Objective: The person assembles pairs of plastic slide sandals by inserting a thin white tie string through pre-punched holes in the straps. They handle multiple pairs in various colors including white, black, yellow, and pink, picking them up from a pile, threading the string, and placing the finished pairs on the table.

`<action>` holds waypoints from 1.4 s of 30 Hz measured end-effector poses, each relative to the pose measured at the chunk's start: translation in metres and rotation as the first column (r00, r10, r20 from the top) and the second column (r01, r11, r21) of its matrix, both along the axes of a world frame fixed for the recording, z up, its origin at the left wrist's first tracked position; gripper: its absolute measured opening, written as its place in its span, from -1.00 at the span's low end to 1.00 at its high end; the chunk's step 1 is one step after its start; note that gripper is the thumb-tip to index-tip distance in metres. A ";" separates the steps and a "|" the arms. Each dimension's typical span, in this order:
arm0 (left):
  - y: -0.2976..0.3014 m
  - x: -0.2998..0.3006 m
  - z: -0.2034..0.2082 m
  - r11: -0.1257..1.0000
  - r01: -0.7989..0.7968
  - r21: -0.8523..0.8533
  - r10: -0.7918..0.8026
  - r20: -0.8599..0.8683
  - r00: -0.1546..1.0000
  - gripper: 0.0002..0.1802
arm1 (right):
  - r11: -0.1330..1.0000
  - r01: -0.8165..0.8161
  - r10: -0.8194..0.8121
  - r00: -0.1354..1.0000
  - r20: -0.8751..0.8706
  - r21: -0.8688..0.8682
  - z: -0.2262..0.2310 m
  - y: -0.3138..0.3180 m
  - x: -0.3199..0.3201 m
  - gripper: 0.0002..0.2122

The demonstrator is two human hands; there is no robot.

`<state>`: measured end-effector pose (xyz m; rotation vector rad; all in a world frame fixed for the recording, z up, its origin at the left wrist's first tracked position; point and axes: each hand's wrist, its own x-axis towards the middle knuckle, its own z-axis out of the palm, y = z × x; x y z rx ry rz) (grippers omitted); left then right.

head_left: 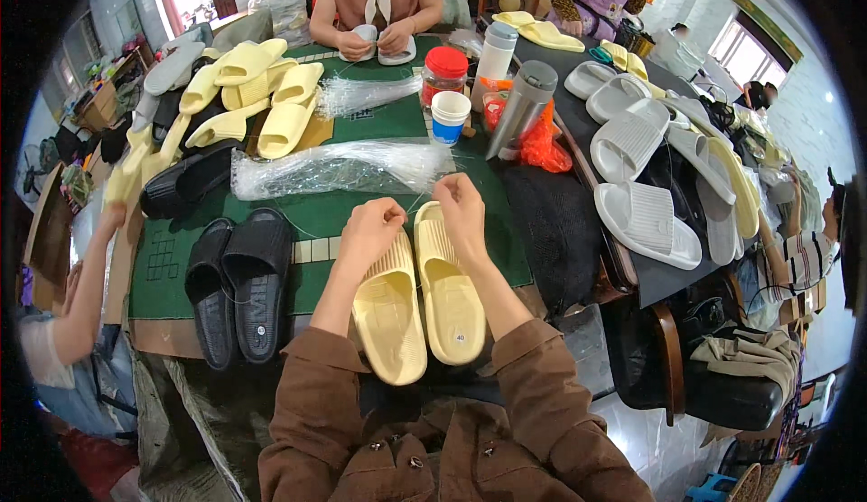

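A pair of pale yellow slide sandals (454,308) lies side by side at the table's near edge, toes away from me, a small round sticker in the right one. Above their straps, my left hand (372,229) and my right hand (461,215) are both closed in a pinch. A thin clear plastic strand (416,202) runs between the fingertips; its ends are hidden. Just beyond lies a bundle of clear plastic strands (339,169). To the left sits a pair of black slide sandals (256,276) with a strand across them.
Yellow and black slides pile up at left (244,64); grey slides (632,141) crowd the right table. A red-lidded jar (444,73), a paper cup (448,118) and a steel tumbler (524,109) stand beyond my right hand. Across the table, a person (379,5) handles grey slides.
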<state>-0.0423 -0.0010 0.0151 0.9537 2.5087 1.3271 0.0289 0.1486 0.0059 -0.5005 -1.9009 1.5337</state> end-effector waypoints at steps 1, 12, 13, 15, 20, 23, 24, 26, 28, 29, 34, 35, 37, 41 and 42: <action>0.001 -0.001 0.002 0.999 0.040 -0.019 -0.040 0.001 0.999 -0.88 | 1.000 0.005 -0.005 1.000 0.006 -0.019 0.003 0.001 0.001 -0.89; 0.026 0.005 0.013 0.993 -0.060 0.100 0.094 -0.382 0.919 -0.91 | 0.986 -0.114 0.101 0.989 0.104 0.125 -0.005 -0.004 -0.002 -0.82; 0.024 0.005 0.012 0.995 -0.055 0.087 0.080 -0.319 0.944 -0.91 | 0.992 -0.116 0.110 0.990 0.090 0.059 -0.003 0.001 -0.001 -0.81; 0.021 0.003 -0.004 0.997 -0.002 0.071 0.017 -0.217 0.976 -0.92 | 0.988 -0.137 0.138 0.990 0.011 -0.077 -0.012 0.016 -0.004 -0.78; 0.017 0.005 -0.010 0.999 0.028 -0.023 -0.030 -0.109 0.994 -0.93 | 0.984 -0.094 0.077 0.990 -0.115 -0.153 -0.021 0.023 -0.007 -0.76; 0.019 0.007 0.002 0.986 -0.107 -0.129 0.094 -0.104 0.990 -0.92 | 0.996 -0.070 0.059 0.985 -0.163 -0.059 -0.017 0.015 -0.004 -0.77; 0.019 0.005 0.008 0.980 -0.123 -0.155 0.106 -0.114 0.988 -0.91 | 0.997 -0.063 0.056 0.985 -0.160 -0.035 -0.009 0.009 0.000 -0.77; 0.019 0.000 0.006 0.997 -0.071 -0.029 0.058 -0.322 0.945 -0.90 | 0.985 -0.101 0.108 0.993 -0.046 0.141 -0.004 0.003 0.001 -0.78; 0.021 -0.004 0.008 0.996 -0.036 0.081 0.064 -0.365 0.929 -0.89 | 0.960 -0.132 0.135 0.991 0.005 0.248 -0.004 -0.004 -0.002 -0.81; 0.025 -0.004 0.010 0.990 -0.041 0.133 0.080 -0.305 0.949 -0.88 | 0.959 -0.144 0.143 0.989 0.022 0.244 -0.006 -0.002 -0.002 -0.81; 0.019 -0.002 0.014 0.946 -0.045 0.322 0.003 0.131 0.991 -0.84 | 0.976 -0.187 0.183 0.982 -0.046 -0.115 -0.009 0.010 -0.001 -0.80; 0.016 -0.001 0.009 0.944 -0.047 0.325 -0.012 0.179 0.984 -0.83 | 0.954 -0.187 0.175 0.982 -0.072 -0.234 -0.009 0.014 -0.002 -0.80; 0.011 0.003 0.002 0.953 -0.050 0.299 0.002 0.157 0.988 -0.81 | 0.933 -0.194 0.164 0.979 -0.123 -0.304 -0.010 0.018 -0.002 -0.79; 0.005 0.003 -0.002 0.990 0.032 0.139 -0.037 0.034 0.999 -0.80 | 0.893 -0.205 0.159 0.976 -0.146 -0.401 -0.012 0.021 -0.002 -0.79; 0.005 0.002 -0.001 0.993 0.079 0.088 -0.083 0.046 0.995 -0.80 | 0.893 -0.200 0.154 0.977 -0.144 -0.403 -0.012 0.022 -0.001 -0.79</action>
